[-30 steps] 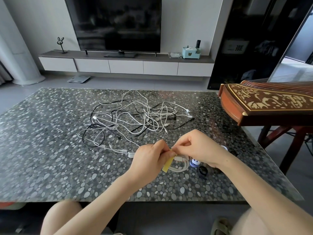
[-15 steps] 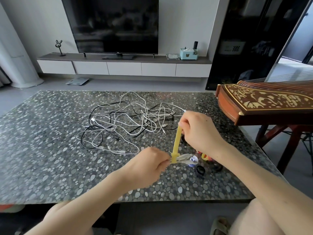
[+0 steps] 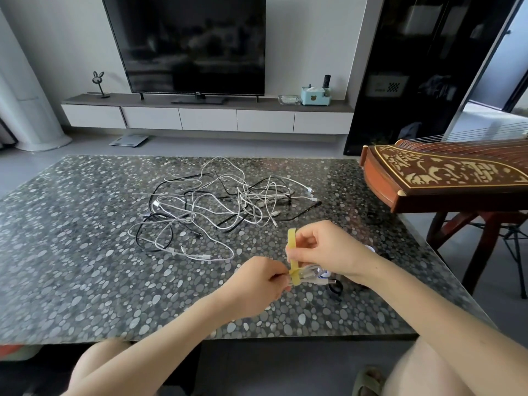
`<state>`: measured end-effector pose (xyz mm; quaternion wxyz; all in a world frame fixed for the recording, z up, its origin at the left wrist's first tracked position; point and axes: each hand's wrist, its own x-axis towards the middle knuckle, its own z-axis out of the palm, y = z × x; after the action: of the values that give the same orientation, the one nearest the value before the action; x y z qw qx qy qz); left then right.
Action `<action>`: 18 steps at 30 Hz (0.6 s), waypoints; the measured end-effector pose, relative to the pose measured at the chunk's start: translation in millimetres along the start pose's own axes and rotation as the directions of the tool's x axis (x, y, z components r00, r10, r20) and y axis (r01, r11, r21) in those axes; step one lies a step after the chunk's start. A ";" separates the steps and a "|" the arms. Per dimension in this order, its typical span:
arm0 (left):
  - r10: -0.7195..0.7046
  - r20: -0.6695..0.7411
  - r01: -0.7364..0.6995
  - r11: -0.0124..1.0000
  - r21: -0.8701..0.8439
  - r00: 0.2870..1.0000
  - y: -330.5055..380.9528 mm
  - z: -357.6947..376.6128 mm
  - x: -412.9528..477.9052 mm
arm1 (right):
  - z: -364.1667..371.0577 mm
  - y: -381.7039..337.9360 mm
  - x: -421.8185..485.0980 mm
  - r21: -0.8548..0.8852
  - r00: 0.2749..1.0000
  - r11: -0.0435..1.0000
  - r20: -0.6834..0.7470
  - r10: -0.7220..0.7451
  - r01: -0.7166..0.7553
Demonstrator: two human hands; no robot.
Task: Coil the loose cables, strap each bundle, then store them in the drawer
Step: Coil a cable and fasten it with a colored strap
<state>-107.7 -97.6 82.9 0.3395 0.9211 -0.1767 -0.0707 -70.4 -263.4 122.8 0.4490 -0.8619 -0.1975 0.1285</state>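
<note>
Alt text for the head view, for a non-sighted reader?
The left hand pinches a coiled white cable at its yellow strap; the right hand holds the strap's free end upward. A tangle of loose cables lies behind on the pebble-patterned table.

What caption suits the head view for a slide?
Left hand and right hand fasten a yellow strap around a coiled white cable beside tangled cables.

**Both hands pinching one strap**

The left hand (image 3: 261,281) comes in from the lower left on a bare forearm. Its back faces up and its fingers are curled, the fingertips pinching the lower end of a yellow strap (image 3: 291,240). The right hand (image 3: 325,250) reaches in from the lower right and sits just beyond the left. Its thumb and curled fingers pinch the strap's upright part. The two hands nearly touch.
</note>
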 end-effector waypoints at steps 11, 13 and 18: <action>-0.096 0.344 0.209 0.929 -0.307 0.934 0.3 -2.2 -1.9 | 31.3 5.1 -6.7 -0.683 0.803 0.629 -0.103 -0.586 0.372; -0.120 0.343 0.220 0.938 -0.268 0.932 -1.0 1.2 -1.3 | 34.5 17.4 -0.9 -0.522 0.924 0.823 -0.154 -0.350 0.225; 0.120 -0.198 -0.110 0.992 0.061 0.973 -1.0 16.3 -11.2 | 22.6 22.8 7.7 -0.303 0.977 0.953 -0.199 -0.082 0.018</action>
<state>-121.9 -102.5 69.9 0.3362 0.9200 -0.1961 0.0468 -67.5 -255.4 90.9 0.3344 -0.9234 -0.1882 -0.0057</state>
